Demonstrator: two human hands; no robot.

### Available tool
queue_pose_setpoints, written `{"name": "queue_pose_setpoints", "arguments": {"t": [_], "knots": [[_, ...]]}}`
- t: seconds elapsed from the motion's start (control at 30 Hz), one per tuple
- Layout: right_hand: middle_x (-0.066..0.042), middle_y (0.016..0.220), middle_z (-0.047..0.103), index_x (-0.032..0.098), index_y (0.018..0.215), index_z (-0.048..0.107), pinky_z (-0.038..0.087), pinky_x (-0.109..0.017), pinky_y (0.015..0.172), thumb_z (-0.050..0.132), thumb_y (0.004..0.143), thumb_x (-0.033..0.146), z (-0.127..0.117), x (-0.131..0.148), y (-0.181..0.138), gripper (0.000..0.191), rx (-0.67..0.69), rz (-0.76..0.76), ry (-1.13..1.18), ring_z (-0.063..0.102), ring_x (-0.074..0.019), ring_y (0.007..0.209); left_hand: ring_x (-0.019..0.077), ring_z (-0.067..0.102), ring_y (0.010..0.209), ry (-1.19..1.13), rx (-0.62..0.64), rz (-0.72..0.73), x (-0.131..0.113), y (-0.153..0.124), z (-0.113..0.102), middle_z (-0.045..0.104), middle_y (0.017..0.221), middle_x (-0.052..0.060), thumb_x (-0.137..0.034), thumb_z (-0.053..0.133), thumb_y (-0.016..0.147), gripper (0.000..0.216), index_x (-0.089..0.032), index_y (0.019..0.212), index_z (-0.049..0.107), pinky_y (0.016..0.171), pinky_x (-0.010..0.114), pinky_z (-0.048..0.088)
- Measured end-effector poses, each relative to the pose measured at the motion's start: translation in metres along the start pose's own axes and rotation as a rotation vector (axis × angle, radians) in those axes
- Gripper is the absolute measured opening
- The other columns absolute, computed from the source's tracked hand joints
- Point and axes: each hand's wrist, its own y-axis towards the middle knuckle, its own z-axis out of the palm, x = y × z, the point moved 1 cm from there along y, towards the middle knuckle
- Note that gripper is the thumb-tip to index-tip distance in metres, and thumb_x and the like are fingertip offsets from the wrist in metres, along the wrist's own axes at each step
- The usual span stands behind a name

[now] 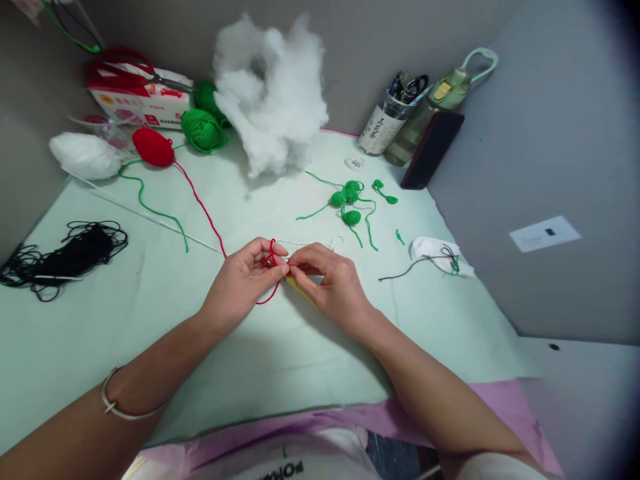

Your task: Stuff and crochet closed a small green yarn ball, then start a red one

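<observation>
Red yarn (200, 204) runs from its ball across the cloth into my left hand (237, 277). There it loops over the fingers, and thumb and forefinger pinch it. A loose red strand hangs below them. My right hand (337, 283) is closed, its fingertips meeting the left ones at the small red work. Under its palm shows the yellow handle of a crochet hook (301, 291); the hook's tip is hidden between the fingers. A white strand (305, 242) lies just beyond both hands.
Green crocheted balls (351, 219) with loose tails lie ahead on the right. At the back are white stuffing (275, 93), a red yarn ball (154, 147), green yarn (203, 131), scissors (167, 83), a pen cup (383, 125), a bottle (415, 127) and a phone (433, 151). Black cord (75, 250) lies left.
</observation>
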Motion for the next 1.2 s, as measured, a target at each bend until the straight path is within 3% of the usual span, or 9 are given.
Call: {"name": "queue_pose_setpoints", "arguments": {"t": [0.2,0.37,0.6,1.03,1.2], "knots": [[-0.004,0.087,0.067,0.021,0.082,0.064,0.049,-0.026,0.063,0.057,0.092,0.019,0.003,0.000,0.000,0.012,0.020,0.025,-0.036,0.063,-0.0132,0.072,0.0144,0.061,0.075,0.051,-0.008,-0.028,0.003,0.000,0.004,0.064,0.080,-0.002,-0.031,0.077,0.074,0.026,-0.021,0.094,0.063,0.067,0.026,0.046],[-0.003,0.085,0.070,0.020,0.080,0.064,0.054,-0.028,0.070,0.059,0.086,0.019,0.006,-0.003,0.001,0.007,-0.001,0.085,0.111,0.066,-0.0142,0.074,0.0138,0.060,0.079,0.051,0.007,-0.025,0.000,0.001,0.003,0.063,0.084,-0.002,-0.029,0.076,0.075,0.025,-0.020,0.095,0.064,0.075,0.027,0.047],[-0.002,0.077,0.071,0.019,0.079,0.065,0.055,-0.030,0.069,0.066,0.077,0.026,0.006,-0.006,0.005,0.007,0.042,0.334,0.415,0.065,-0.0142,0.069,0.0133,0.059,0.076,-0.030,0.046,-0.056,0.003,0.003,-0.002,0.062,0.078,-0.003,-0.032,0.079,0.076,0.026,-0.019,0.096,0.067,0.078,0.028,0.048],[-0.002,0.083,0.073,0.018,0.092,0.073,0.054,-0.030,0.074,0.067,0.084,0.029,-0.006,-0.001,0.009,0.014,0.111,0.321,0.492,0.067,-0.0143,0.075,0.0144,0.065,0.087,-0.073,0.074,-0.055,0.010,0.005,-0.004,0.070,0.089,0.000,-0.034,0.077,0.084,0.027,-0.018,0.102,0.065,0.087,0.030,0.048],[-0.002,0.092,0.074,0.020,0.087,0.075,0.056,-0.029,0.075,0.074,0.080,0.026,-0.001,-0.004,0.009,0.009,0.050,0.274,0.566,0.068,-0.0132,0.076,0.0126,0.066,0.085,-0.123,0.064,-0.037,0.013,0.005,-0.004,0.070,0.089,-0.001,-0.033,0.077,0.085,0.027,-0.018,0.102,0.064,0.085,0.028,0.050]]}}
